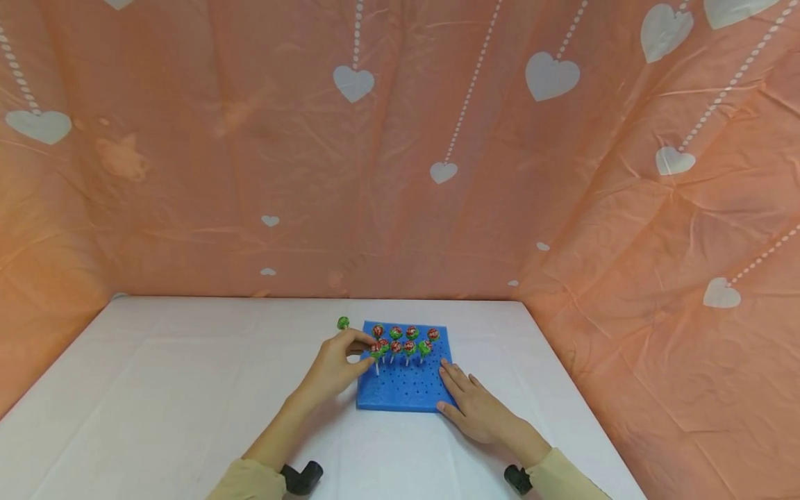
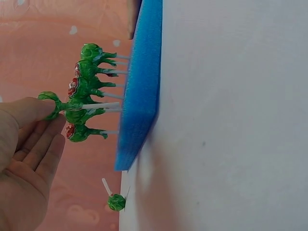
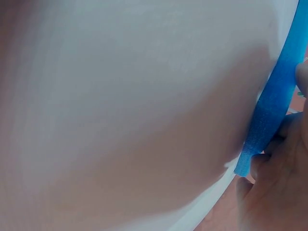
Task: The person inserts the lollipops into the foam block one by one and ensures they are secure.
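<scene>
My left hand (image 1: 331,368) pinches a green-and-red wrapped lollipop (image 2: 50,103) by its head, between thumb and fingers. Its white stick points down at the left part of a blue foam board (image 1: 400,399) dotted with small holes; whether the tip is inside a hole I cannot tell. Several like lollipops (image 1: 410,347) stand upright in the board's far half, in two rough rows. At the board's right edge rests my right hand (image 1: 481,413), fingers extended and touching it. In the right wrist view, fingers lie along the foam board's side (image 3: 274,106).
One loose lollipop (image 1: 343,323) lies on the white table (image 1: 187,389), left of the board's far corner. An orange curtain (image 1: 400,208) with pale hearts hangs behind the table and along its sides. Dark wrist devices (image 1: 303,479) sit at both sleeves.
</scene>
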The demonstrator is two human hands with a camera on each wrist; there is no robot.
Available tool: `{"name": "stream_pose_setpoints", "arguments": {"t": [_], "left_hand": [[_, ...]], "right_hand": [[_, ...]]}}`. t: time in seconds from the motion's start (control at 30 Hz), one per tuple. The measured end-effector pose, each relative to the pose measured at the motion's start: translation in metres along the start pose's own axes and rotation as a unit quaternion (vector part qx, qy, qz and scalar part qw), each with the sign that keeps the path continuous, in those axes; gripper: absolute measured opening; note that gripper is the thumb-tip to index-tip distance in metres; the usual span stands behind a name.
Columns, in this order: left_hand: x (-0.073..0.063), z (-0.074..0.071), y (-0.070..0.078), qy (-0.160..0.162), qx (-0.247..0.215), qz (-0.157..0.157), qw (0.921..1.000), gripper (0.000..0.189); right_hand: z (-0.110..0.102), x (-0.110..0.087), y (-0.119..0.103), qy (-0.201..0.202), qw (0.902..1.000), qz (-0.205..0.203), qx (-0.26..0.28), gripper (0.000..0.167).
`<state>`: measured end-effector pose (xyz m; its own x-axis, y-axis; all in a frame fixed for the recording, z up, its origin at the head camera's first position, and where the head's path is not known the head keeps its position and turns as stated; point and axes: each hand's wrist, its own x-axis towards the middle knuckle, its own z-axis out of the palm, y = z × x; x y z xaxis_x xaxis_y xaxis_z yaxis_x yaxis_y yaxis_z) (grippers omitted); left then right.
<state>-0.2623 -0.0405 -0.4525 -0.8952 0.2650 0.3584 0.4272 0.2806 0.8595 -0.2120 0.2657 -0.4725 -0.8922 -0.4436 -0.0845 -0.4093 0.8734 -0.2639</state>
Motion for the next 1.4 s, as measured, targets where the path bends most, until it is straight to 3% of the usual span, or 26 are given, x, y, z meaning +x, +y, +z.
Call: {"name": "stream_pose_setpoints", "arguments": {"t": [0.4, 0.87, 1.4], "left_hand": [[0.0000, 0.0027, -0.0040, -0.012, 0.034, 0.020, 0.9992, 0.024], [-0.0013, 0.0037, -0.0021, -0.021, 0.048, 0.014, 0.9985, 0.021], [-0.0018, 0.0080, -0.0031, -0.027, 0.043, -0.015, 0.9986, 0.019]], "right_hand": [[0.0000, -0.0006, -0.0011, 0.002, 1.0000, 0.000, 0.002, 0.072], [-0.0016, -0.0017, -0.0030, 0.002, 1.0000, 0.001, 0.006, 0.072], [-0.0028, -0.0016, -0.0027, 0.001, 1.0000, -0.002, 0.008, 0.072]]}}
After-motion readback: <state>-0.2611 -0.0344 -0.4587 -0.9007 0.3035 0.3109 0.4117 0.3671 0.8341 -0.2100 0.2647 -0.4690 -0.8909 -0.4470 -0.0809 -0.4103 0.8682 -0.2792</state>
